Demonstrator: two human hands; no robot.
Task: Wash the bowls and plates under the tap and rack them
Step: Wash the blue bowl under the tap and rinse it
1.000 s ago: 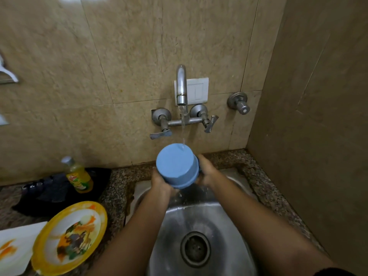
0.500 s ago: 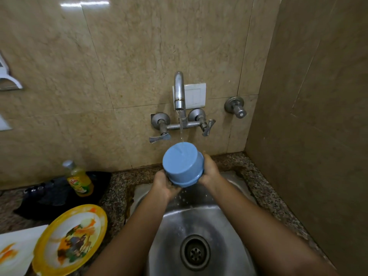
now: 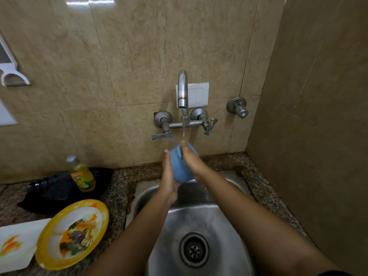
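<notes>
A small blue bowl [image 3: 180, 168] is held tilted under the running tap [image 3: 182, 90], above the back of the steel sink [image 3: 201, 218]. My left hand [image 3: 167, 177] cups its left side and bottom. My right hand [image 3: 194, 163] lies over its right side with fingertips at the rim, under the water stream. A dirty yellow plate [image 3: 72, 234] with food smears lies on the counter to the left, overlapping a white square plate [image 3: 17, 246] with orange stains.
A yellow dish-soap bottle [image 3: 81, 174] stands on a black cloth [image 3: 63, 188] at the back left of the granite counter. A tiled wall closes off the right side. A white wall fixture [image 3: 10, 74] hangs at far left.
The bowl has turned from bottom-facing-me to tilted with its rim up toward the stream. My right hand slid over its side to the rim. The view tipped down slightly.
</notes>
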